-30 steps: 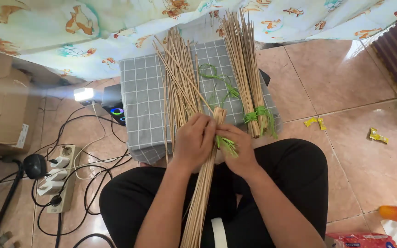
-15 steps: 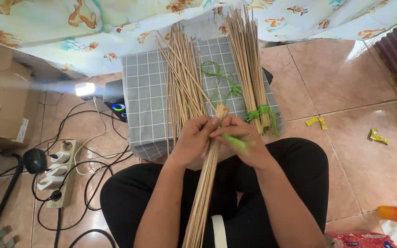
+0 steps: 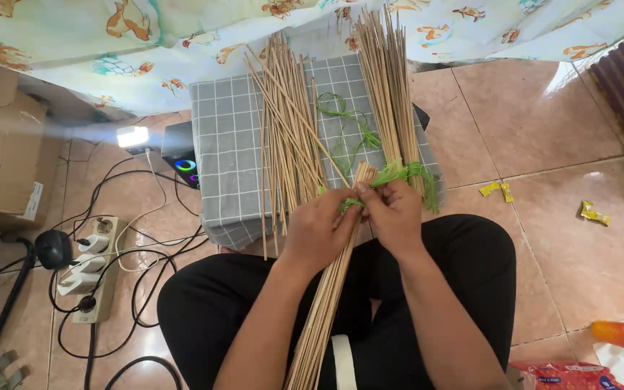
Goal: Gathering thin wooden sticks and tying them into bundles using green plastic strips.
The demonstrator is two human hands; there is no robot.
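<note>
Stick bundle (image 3: 330, 289) in left hand (image 3: 319, 230), fingers closed; right hand (image 3: 393, 213) fingers pinched on green string (image 3: 391, 173)

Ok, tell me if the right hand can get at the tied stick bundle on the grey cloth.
Probably yes: the tied stick bundle lies just beyond the right hand, nothing between, though that hand is pinching green string.
</note>
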